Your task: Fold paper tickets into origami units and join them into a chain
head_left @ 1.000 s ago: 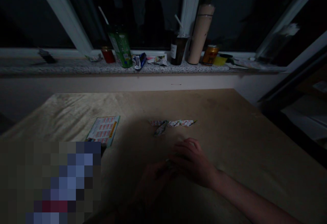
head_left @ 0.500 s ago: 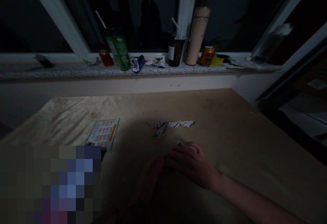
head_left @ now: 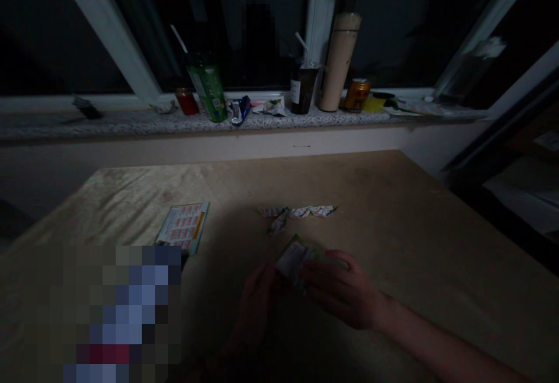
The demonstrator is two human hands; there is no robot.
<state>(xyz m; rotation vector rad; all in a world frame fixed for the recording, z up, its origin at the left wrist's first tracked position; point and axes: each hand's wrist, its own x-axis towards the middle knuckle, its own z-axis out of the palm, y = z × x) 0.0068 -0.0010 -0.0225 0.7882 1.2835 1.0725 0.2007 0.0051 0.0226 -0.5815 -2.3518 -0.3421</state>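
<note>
A small printed sheet of paper (head_left: 292, 256), pale with green edges, is between my hands, low over the table. My left hand (head_left: 255, 298) lies in deep shadow and grips its near left edge. My right hand (head_left: 343, 287) has its fingers across the sheet's right side, holding it; the thumb and the sheet's underside are hidden. Beyond my hands, several folded pieces of printed paper (head_left: 299, 213) lie in a line, with one piece slanting toward me. To the left a flat printed booklet or card (head_left: 183, 226) with red blocks rests on the table.
The brown tabletop (head_left: 393, 226) reaches to a speckled windowsill (head_left: 255, 124). On the sill stand a green can (head_left: 209, 92), a dark cup with straw (head_left: 302, 89), a tall beige flask (head_left: 340, 63), a gold can (head_left: 358, 96) and crumpled wrappers (head_left: 240, 109). The lower left is pixelated.
The paper, mostly hidden under my right hand before, now shows its printed face. My right hand has shifted slightly right and down, apart from my left. The view has shifted slightly.
</note>
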